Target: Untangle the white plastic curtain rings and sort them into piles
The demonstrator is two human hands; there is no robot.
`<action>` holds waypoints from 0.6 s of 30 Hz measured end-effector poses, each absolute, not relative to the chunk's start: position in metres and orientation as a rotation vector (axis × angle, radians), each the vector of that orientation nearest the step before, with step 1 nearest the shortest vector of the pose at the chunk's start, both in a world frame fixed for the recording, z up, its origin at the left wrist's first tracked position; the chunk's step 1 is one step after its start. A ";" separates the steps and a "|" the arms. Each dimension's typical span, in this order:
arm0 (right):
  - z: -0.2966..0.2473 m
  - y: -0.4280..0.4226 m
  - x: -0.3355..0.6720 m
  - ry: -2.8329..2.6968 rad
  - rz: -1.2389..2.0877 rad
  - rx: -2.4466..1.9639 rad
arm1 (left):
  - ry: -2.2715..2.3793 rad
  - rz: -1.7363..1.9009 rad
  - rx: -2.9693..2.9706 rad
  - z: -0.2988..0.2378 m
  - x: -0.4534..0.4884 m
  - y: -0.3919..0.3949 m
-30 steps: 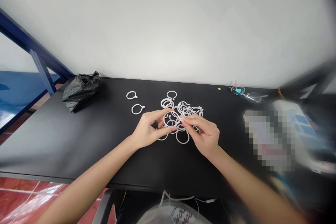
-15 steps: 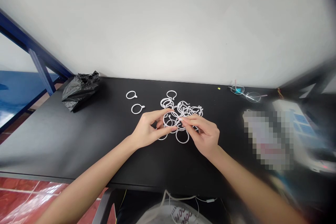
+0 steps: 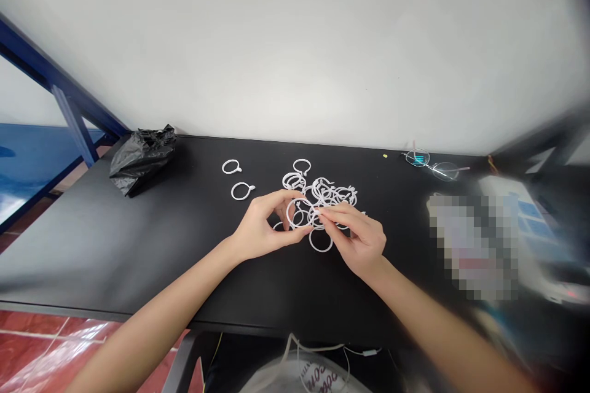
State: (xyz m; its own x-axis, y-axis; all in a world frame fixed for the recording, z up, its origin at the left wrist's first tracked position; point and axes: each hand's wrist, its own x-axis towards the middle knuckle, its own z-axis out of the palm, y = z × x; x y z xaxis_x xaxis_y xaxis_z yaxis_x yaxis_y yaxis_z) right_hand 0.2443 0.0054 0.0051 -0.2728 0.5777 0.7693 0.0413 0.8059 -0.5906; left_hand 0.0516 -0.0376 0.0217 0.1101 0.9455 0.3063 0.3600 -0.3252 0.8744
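- By the left grip, one held ring is clasped, its rim caught between the thumb and a curved index finger.
- By the right grip, fingertips brought together, the small end piece at the held ring's right side is pinched.
- The held ring is raised over the near part of the heap; it is thin, white and round, and other rings are seen through its hollow middle.
- The heap is made up of similar white rings, overlapped, small knobs shown on several.
- Left of the heap, two loose rings are laid apart, their knobs pointed toward it.
- Farther left, a crumpled black plastic bag is seen.
- Well right of the heap, eyeglasses are rested on the black desk.
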 end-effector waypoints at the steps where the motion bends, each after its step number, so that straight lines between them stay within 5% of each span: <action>1: 0.006 0.005 0.244 -1.792 0.550 -0.479 | 1.275 1.202 1.770 0.021 0.051 -0.037; 18: 0.002 0.007 0.245 -1.799 0.520 -0.488 | 1.182 1.251 1.924 0.019 0.050 -0.036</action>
State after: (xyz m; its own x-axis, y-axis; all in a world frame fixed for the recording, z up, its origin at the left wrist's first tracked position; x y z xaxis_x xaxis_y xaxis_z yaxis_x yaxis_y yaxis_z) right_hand 0.2450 0.0068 0.0024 -0.2703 0.5692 0.7765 0.0668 0.8156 -0.5747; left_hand 0.0500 -0.0357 0.0190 0.1787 0.8880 0.4237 0.3729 -0.4596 0.8060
